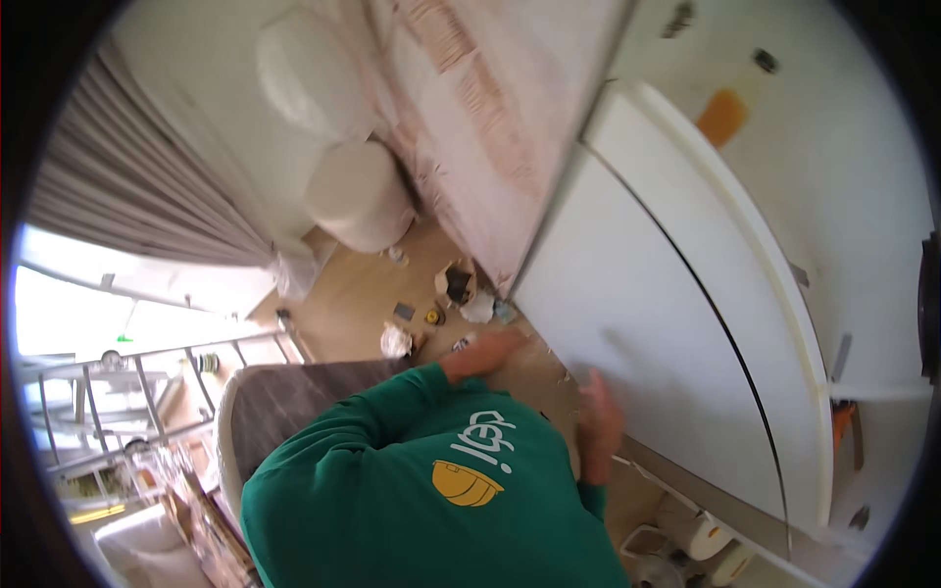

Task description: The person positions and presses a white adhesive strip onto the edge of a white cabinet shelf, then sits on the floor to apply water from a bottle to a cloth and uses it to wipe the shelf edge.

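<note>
My left hand (pixel 490 353) reaches out from a green sleeve in front of my chest, its fingers stretched toward the lower edge of a large white panel (pixel 637 304). It appears to hold nothing, though motion blurs it. Close beside the same panel is my right hand (pixel 600 416), raised and smeared by movement. A faint shadow falls on the panel near it. Whether my right hand touches the panel or holds anything small does not show.
On the brown floor beyond my left hand lie an open paper bag (pixel 456 282), a yellow-and-black roll (pixel 434 317) and a crumpled white bundle (pixel 396 341). A wrapped round pouf (pixel 361 196) stands farther back. A metal ladder (pixel 147 392) and a grey-seated chair (pixel 304 397) are on the left.
</note>
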A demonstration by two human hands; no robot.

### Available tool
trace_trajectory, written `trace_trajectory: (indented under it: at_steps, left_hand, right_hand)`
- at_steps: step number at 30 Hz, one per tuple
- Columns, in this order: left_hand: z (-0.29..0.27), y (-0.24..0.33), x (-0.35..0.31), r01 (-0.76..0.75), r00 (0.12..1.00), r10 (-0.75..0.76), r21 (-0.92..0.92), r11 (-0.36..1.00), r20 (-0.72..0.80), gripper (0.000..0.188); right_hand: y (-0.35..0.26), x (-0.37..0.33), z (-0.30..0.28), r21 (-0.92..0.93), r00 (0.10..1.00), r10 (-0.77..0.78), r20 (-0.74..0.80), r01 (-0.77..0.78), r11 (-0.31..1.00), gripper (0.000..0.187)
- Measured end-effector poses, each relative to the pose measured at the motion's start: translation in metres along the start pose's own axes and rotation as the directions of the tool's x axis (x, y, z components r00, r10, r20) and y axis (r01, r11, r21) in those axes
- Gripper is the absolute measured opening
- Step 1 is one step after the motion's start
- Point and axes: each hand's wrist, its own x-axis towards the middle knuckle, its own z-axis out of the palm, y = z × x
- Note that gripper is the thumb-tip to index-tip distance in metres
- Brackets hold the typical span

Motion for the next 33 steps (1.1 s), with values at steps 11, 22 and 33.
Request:
trace_trajectory:
  at_steps: [11,22,33]
  left_hand:
    - [0.002,-0.327,-0.241,0.211,0.961,-0.275,0.627,0.750,0.005,0.015]
    - [-0.030,-0.298,-0.237,0.444,0.082,-0.996,-0.893,0.068,-0.036,0.047]
    - [0.075,-0.382,-0.231,0.676,0.031,-0.990,-0.727,0.121,-0.136,0.057]
  right_hand:
    - [-0.031,0.088,0.044,-0.273,0.794,0.154,0.588,0.015,0.962,0.044]
    - [-0.011,0.140,0.143,-0.180,0.509,0.119,0.853,0.071,0.981,0.046]
    - [0.092,0.123,0.331,-0.226,0.439,0.139,0.888,0.153,0.962,0.053]
